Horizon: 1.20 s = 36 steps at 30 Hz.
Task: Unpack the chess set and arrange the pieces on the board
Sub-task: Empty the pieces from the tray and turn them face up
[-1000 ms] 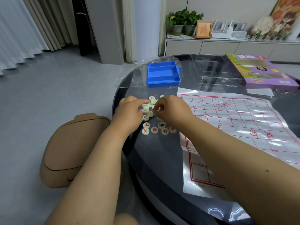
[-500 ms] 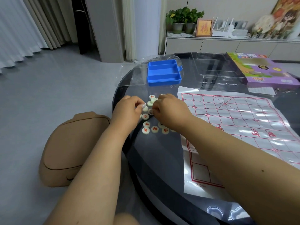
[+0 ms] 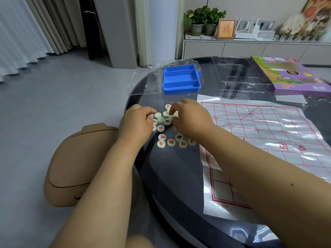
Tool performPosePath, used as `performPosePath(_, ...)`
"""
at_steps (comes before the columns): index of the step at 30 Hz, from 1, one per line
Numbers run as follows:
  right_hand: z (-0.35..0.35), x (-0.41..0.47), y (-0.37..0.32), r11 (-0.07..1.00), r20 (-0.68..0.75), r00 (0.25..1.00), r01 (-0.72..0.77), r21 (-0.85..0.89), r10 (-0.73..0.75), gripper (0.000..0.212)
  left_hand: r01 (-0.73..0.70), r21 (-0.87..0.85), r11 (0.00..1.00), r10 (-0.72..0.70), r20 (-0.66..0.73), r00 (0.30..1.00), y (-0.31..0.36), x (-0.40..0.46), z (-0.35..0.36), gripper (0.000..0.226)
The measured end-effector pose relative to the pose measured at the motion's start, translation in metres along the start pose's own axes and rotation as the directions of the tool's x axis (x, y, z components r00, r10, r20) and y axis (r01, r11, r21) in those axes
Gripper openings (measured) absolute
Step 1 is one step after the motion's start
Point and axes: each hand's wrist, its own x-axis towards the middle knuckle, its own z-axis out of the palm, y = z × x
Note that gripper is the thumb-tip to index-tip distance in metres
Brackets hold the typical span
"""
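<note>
Chess pieces (image 3: 168, 133) loose at counter's (image 3: 179, 185) 9 o'clock edge, board sheet (image 3: 268, 140) bare.
Left hand (image 3: 137, 125) fingers curl among discs, grip unclear; right hand (image 3: 189, 118) fingers pinch one disc. Risk: a nudge could roll discs off the near rim. Blue tray (image 3: 180, 78) at 12 o'clock sits empty.
</note>
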Motion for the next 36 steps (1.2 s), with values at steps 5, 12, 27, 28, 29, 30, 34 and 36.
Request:
performPosePath(5,0.002,-0.003,0.001,0.997,0.049,0.996,0.077,-0.019,-0.076,0.034,-0.05,-0.022,0.998,0.052,0.097,0.994,0.0,-0.002,0.003,0.027)
performPosePath(12,0.0,0.006,0.004,0.997,0.005,1.0,0.025,0.073,-0.025,0.028,0.05,-0.049,0.998,-0.043,0.137,0.99,0.008,-0.001,-0.003,0.019)
performPosePath(27,0.01,0.061,-0.015,0.971,0.177,0.965,0.213,-0.107,-0.192,0.026,0.086,-0.145,0.986,-0.025,0.383,0.924,0.001,0.001,-0.02,0.035)
performPosePath(28,0.011,0.061,-0.015,0.975,0.18,0.966,0.204,-0.09,-0.185,0.025,0.079,-0.137,0.987,-0.022,0.379,0.925,0.0,0.001,-0.02,0.033)
performPosePath(29,0.012,0.061,-0.014,0.977,0.178,0.967,0.2,-0.075,-0.184,0.024,0.07,-0.127,0.989,-0.018,0.374,0.927,0.0,0.001,-0.019,0.03)
performPosePath(30,0.012,0.06,-0.013,0.976,0.172,0.966,0.205,-0.068,-0.19,0.022,0.061,-0.117,0.991,-0.014,0.368,0.93,0.0,0.0,-0.019,0.027)
performPosePath(34,0.014,0.06,-0.01,0.972,0.161,0.963,0.227,-0.055,-0.216,0.022,0.065,-0.113,0.991,-0.02,0.356,0.934,0.002,-0.001,-0.02,0.021)
performPosePath(36,0.013,0.058,-0.009,0.977,0.186,0.961,0.211,-0.022,-0.203,0.024,0.087,-0.127,0.988,-0.038,0.351,0.936,0.002,0.0,-0.02,0.021)
